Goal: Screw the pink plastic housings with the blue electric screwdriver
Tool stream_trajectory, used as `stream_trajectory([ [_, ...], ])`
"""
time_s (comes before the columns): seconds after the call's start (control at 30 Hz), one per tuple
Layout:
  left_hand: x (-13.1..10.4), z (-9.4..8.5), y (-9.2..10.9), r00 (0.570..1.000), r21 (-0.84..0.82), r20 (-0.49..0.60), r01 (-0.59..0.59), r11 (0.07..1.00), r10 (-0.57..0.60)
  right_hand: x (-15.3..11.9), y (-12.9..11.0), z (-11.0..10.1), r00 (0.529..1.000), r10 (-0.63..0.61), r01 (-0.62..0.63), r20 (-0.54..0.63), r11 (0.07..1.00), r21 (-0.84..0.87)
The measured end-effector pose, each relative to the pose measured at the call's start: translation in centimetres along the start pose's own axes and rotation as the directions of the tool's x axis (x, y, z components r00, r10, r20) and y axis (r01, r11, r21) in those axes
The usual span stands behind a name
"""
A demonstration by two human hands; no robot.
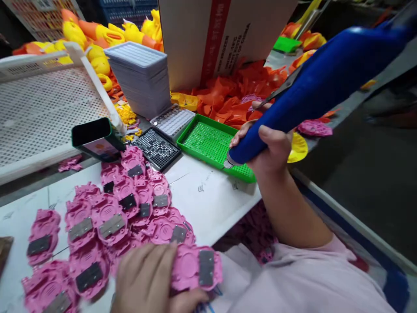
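My left hand (146, 278) is closed around a pink plastic shell (187, 267), which has a grey rectangular cover with small screws on it. Wrapped around a blue electric screwdriver (293, 93), my right hand (275, 152) holds the tool slanting down to the left, its lever on the upper side. The silver tip of the screwdriver is over the near edge of a green perforated tray (208, 160) dotted with small screws. Many similar pink shells (109, 219), bearing grey or black covers, lie piled on the white table left of and beyond my left hand.
A black perforated tray (157, 148), a pale tray (172, 119) with round pieces and a stack of pale trays (140, 80) stand behind. A dark green container (93, 137) and white basket (42, 100) are left. Orange parts (224, 98) lie before a cardboard box (189, 43).
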State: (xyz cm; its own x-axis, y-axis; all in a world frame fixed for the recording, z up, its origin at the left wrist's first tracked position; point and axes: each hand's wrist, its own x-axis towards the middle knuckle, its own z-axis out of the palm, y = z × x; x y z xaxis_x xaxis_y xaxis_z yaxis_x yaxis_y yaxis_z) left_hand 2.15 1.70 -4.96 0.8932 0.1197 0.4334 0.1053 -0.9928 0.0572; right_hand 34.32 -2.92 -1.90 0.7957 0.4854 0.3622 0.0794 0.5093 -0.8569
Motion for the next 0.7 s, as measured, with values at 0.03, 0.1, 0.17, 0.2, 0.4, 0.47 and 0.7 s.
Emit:
stream_trajectory([
  [0.03, 1.7, 0.3, 0.6, 1.000, -0.020, 0.001, -0.017, 1.000, 0.017, -0.1, 0.5, 0.1, 1.000, 0.001, -0.001, 0.006, 1.000, -0.002],
  [0.1, 4.6, 1.0, 1.6, 1.000, -0.052, 0.003, 0.015, 0.999, -0.014, -0.1, 1.5, 0.1, 1.000, -0.002, 0.002, 0.024, 1.000, -0.003],
  [0.17, 6.6, 1.9, 2.4, 0.996, -0.046, 0.074, 0.049, 0.998, -0.046, 0.0, 2.2, 0.2, 0.999, 0.001, 0.000, 0.038, 1.000, -0.003],
  [0.2, 7.3, 2.4, 2.7, 0.990, -0.040, 0.128, 0.067, 0.997, -0.061, 0.0, 2.4, 0.2, 0.999, 0.003, -0.003, 0.040, 1.000, -0.003],
  [0.4, 10.4, 4.4, 3.4, 0.923, 0.008, 0.348, 0.171, 0.985, -0.163, -0.2, 2.8, 0.4, 0.999, 0.014, -0.013, 0.040, 1.000, -0.024],
  [0.47, 11.1, 4.5, 3.2, 0.910, 0.002, 0.383, 0.173, 0.985, -0.160, -0.2, 2.8, 0.4, 0.999, 0.011, -0.010, 0.050, 0.999, -0.032],
  [0.7, 11.3, 5.1, 2.1, 0.881, 0.063, 0.444, 0.150, 0.987, -0.162, -0.4, 2.7, 0.8, 0.999, -0.035, 0.035, 0.018, 0.999, -0.010],
])
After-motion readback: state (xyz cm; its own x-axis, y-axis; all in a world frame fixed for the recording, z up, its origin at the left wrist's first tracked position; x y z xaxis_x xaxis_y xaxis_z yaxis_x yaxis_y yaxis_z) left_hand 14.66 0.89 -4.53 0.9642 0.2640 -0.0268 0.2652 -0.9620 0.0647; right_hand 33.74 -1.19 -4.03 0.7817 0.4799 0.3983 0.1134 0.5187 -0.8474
